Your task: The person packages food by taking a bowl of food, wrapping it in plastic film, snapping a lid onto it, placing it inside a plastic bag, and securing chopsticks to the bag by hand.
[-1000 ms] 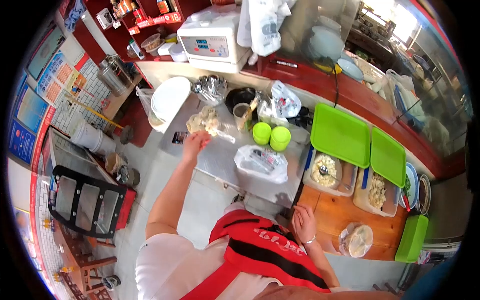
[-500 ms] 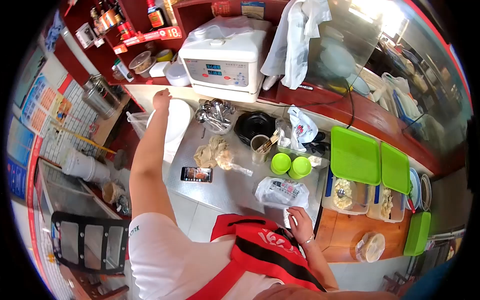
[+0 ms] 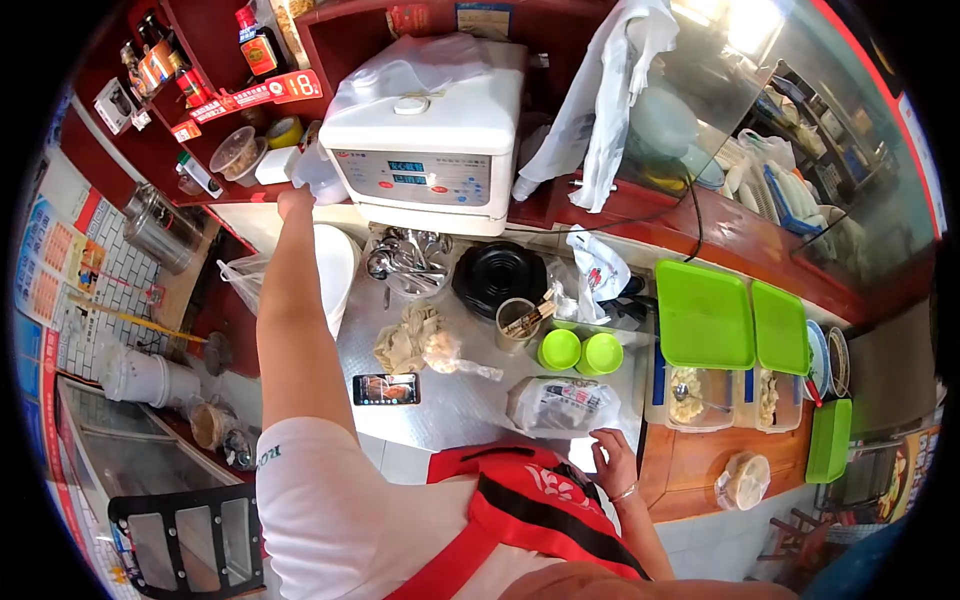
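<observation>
- Left hand point(image 3: 296, 200), upper left; beside translucent plastic tub point(image 3: 322, 182), contact unclear.
- Right hand point(image 3: 615, 465), lower right; fingers loosely bent, near plastic bag point(image 3: 566, 406).
- Smartphone point(image 3: 387, 389), centre left; screen lit.
- White appliance point(image 3: 425, 125), upper centre.

We see red shelving point(image 3: 345, 50) at far side, glass partition point(image 3: 880, 235) at right, bright light point(image 3: 755, 25) (nearly white to us) above. Left: brick-patterned wall point(image 3: 80, 325), posters point(image 3: 38, 260). Nearer: steel-topped table point(image 3: 450, 408) beside wooden table point(image 3: 680, 475), pale floor point(image 3: 698, 543), brown stools point(image 3: 797, 535).

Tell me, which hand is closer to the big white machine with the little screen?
Left. The left hand is just beside the lower left side of the white machine; the right hand is well away, low down near the red apron.
</observation>
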`<state>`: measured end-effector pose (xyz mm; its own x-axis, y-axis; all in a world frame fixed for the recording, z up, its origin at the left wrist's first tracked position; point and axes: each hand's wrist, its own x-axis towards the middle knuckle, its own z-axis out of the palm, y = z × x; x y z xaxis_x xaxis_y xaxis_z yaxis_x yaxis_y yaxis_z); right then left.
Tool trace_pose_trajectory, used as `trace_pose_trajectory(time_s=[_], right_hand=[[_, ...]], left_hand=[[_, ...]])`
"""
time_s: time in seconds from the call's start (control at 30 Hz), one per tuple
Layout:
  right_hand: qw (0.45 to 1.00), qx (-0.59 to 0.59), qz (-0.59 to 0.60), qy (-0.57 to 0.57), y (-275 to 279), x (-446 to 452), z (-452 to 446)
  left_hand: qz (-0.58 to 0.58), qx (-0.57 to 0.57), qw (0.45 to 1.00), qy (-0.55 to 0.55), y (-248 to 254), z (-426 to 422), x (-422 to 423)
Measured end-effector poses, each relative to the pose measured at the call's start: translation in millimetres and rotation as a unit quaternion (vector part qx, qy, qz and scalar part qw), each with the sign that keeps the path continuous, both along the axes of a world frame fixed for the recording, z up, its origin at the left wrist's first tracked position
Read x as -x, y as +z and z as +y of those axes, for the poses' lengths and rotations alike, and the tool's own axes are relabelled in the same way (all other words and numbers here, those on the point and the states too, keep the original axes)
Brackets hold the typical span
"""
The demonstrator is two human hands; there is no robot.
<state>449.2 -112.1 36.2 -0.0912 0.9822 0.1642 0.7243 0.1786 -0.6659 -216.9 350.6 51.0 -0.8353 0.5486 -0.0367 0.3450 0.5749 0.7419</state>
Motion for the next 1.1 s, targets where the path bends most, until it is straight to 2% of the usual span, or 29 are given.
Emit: trace_pose_trajectory(time_s=[0.03, 0.17, 0.23, 0.33, 0.43, 0.57, 0.63, 0.83, 0.87, 0.9, 0.97, 1.0, 1.03, 1.07, 1.1], right_hand=[[1.000, 0.006, -0.003, 0.009, -3, 1, 2], [1.000, 0.010, -0.011, 0.020, -3, 8, 9], [1.000, 0.007, -0.009, 0.018, -4, 12, 12], [1.000, 0.013, -0.012, 0.021, -4, 14, 14], [0.999, 0.025, -0.016, 0.026, -7, 15, 14], [0.999, 0.030, -0.018, 0.029, -8, 15, 14], [0.999, 0.028, -0.020, 0.029, -7, 16, 13], [0.999, 0.037, -0.015, 0.020, -7, 16, 10], [0.999, 0.043, -0.012, 0.018, -8, 16, 9], [0.999, 0.043, -0.011, 0.018, -10, 15, 9], [0.999, 0.037, -0.012, 0.025, -13, 14, 9], [0.999, 0.038, -0.011, 0.018, -13, 14, 8], [0.999, 0.028, -0.011, 0.029, -12, 14, 10], [0.999, 0.019, -0.011, 0.034, -11, 12, 10], [0.999, 0.025, -0.005, 0.031, -10, 12, 10]], left_hand=[[-0.067, -0.021, 0.998, -0.002, 11, -5, -8], [-0.080, 0.009, 0.997, 0.018, 21, -7, -11], [-0.139, -0.044, 0.988, 0.045, 19, -4, -7], [-0.150, -0.082, 0.984, 0.052, 43, -19, -29], [-0.160, -0.073, 0.983, 0.050, 59, -26, -40], [-0.134, -0.037, 0.988, 0.065, 59, -16, -35], [-0.122, -0.046, 0.991, 0.031, 60, -16, -30], [-0.155, -0.019, 0.986, 0.057, 78, -8, -34], [-0.154, -0.019, 0.986, 0.057, 66, 3, -21], [-0.127, -0.046, 0.989, 0.063, 44, 21, 2], [-0.098, -0.072, 0.991, 0.064, 51, 19, 1], [0.028, 0.016, 0.999, 0.011, 58, 15, 5], [0.149, 0.106, 0.982, -0.056, 67, 4, -8], [0.280, 0.182, 0.937, -0.107, 75, -6, -20], [0.362, 0.177, 0.907, -0.124, 77, -18, -28]])
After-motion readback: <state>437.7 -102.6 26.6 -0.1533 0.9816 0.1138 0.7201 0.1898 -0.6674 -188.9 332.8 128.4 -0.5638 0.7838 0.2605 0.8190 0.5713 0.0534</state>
